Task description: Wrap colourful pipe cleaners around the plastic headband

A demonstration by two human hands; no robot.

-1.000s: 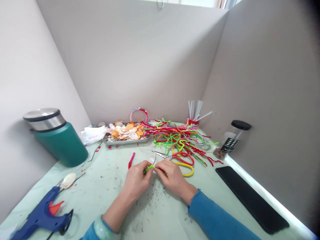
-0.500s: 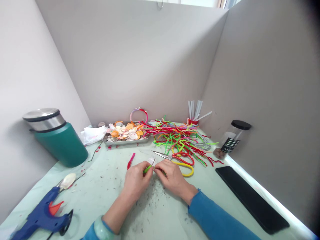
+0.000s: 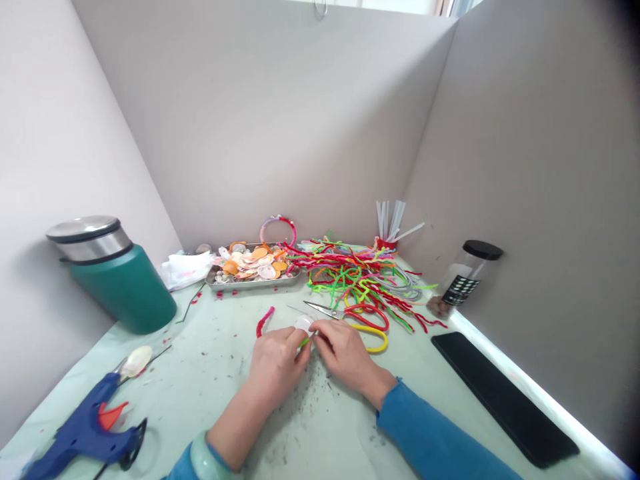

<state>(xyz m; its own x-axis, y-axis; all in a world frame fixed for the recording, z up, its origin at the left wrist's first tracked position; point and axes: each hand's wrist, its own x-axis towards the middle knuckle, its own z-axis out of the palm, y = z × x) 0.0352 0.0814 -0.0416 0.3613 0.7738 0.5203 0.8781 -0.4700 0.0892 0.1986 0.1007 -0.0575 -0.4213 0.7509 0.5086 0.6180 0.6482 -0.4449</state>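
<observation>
Over the middle of the table, my left hand [image 3: 280, 359] is closed on a thin wire wrapped in pipe cleaner [image 3: 265, 322]. Its fuzzy pink part sticks out behind the knuckles, and a bright green bit shows at the thumb. My right hand [image 3: 345, 350] almost touches the left, thumb and forefinger pinched at the green end; what lies between these fingertips is too small to make out. A whitish round piece [image 3: 303, 323] lies just beyond the fingers. Scissors [image 3: 367, 313] with red and yellow handles rest open behind my right hand.
Behind are a metal tray [image 3: 250, 285] of shells, a pile of coloured pipe cleaners [image 3: 350, 267] and glue sticks [image 3: 390, 220]. A green bottle [image 3: 120, 280] and blue glue gun [image 3: 85, 427] sit left; a jar [image 3: 457, 283] and black slab [image 3: 500, 400] sit right.
The wire's bare end has swung down and left between the hands. The pink part has tilted slightly right, and less green shows at the left thumb. My right fingers have shifted slightly.
</observation>
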